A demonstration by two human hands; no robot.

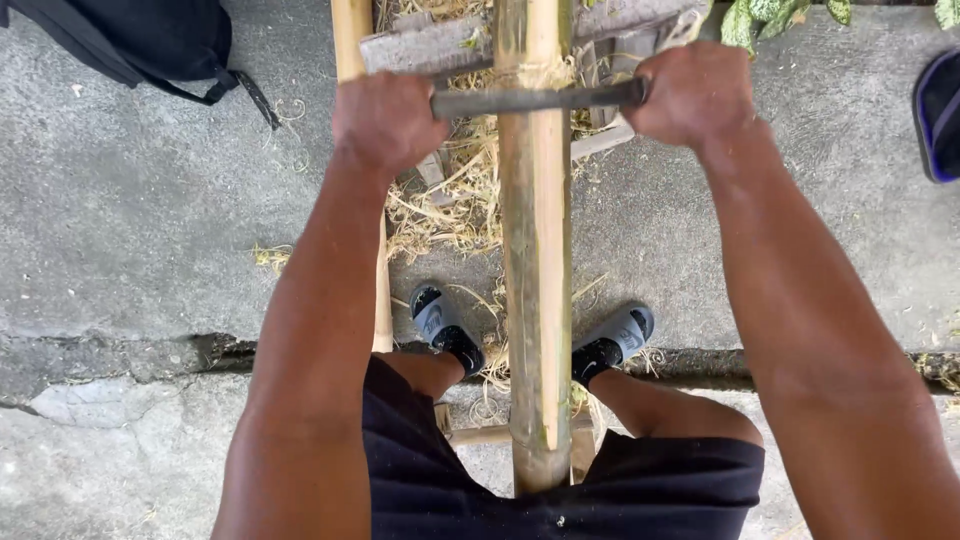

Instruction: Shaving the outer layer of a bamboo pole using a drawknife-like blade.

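Left hand (388, 120): clenched around the left end of a dark metal blade (535, 98).
Right hand (690, 92): clenched around the blade's right end.
Blade: lies crosswise on top of the bamboo pole (535, 290), touching it.
Bamboo pole: runs lengthwise between the person's legs, its far end over a wooden block (440, 45).
Shavings (450, 200): scattered on the concrete floor (130, 200) beside the pole.
Backpack (140, 40): at the floor's far left.
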